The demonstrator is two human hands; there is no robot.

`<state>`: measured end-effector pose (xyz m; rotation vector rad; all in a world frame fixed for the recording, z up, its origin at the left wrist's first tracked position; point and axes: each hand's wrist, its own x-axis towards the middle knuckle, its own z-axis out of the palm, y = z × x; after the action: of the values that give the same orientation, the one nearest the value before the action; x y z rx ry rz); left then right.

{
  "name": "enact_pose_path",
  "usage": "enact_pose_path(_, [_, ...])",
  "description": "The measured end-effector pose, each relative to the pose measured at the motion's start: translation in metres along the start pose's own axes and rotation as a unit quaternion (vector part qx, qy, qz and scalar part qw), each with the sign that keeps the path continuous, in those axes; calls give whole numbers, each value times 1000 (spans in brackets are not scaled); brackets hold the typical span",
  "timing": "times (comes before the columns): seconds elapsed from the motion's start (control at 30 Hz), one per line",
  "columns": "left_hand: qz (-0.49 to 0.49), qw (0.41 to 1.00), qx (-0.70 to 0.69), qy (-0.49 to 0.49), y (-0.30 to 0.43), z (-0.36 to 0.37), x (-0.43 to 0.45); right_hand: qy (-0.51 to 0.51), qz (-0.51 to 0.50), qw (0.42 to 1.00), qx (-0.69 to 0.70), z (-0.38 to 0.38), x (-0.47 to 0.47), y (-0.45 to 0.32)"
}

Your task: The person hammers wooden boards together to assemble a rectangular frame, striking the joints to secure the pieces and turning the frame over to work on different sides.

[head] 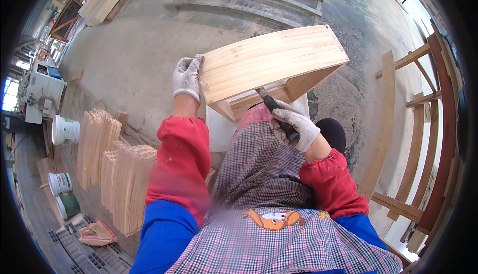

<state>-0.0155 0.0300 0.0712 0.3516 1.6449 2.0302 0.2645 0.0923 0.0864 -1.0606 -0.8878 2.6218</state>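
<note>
A pale wooden box frame [274, 59], jointed at its corners, rests tilted over my lap. Its open side faces down toward me. My left hand [188, 76], in a whitish work glove, grips the frame's left end with the fingers over its edge. In my gloved right hand [295, 124] is a dark hand tool [267, 98] with a flat end; whether it is a scraper or a chisel I cannot tell. The tool's far end meets the lower edge of the frame's upper board. A pale surface [218, 130] shows beneath the frame.
Stacks of thin wooden strips [129, 188] stand on the floor at left, near white buckets [65, 130]. A low slatted wooden rack [246, 7] lies ahead. Along the right stands a wooden frame [435, 132] with boards. A white machine [41, 91] is farther left.
</note>
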Motion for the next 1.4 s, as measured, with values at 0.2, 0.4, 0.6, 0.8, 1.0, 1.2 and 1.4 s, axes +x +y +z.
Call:
enact_pose_path(0.2, [-26,1000,4,14,3,0,9,-35,-33,984,-173,8,-26,-7])
enact_pose_path(0.4, [-67,990,-121,-14,-22,-15,-4,-126,-120,921,-347,14,-54,-24])
enact_pose_path(0.6, [-68,993,-71,-58,-12,-7,-7,-73,-364,826,-425,53,-49,-43])
enact_pose_path(0.8, [-42,989,-67,-125,-13,-8,-8,3,-474,625,-620,94,-43,-45])
enact_pose_path(1.0, [-54,972,-187,-135,-48,-15,14,15,-449,590,-671,108,-37,-53])
enact_pose_path(1.2, [-39,983,-127,-126,-33,-3,-3,5,-410,570,-712,103,-31,-49])
enact_pose_path(1.4, [-8,965,-157,-211,-60,-13,21,12,-504,588,-633,110,-24,-48])
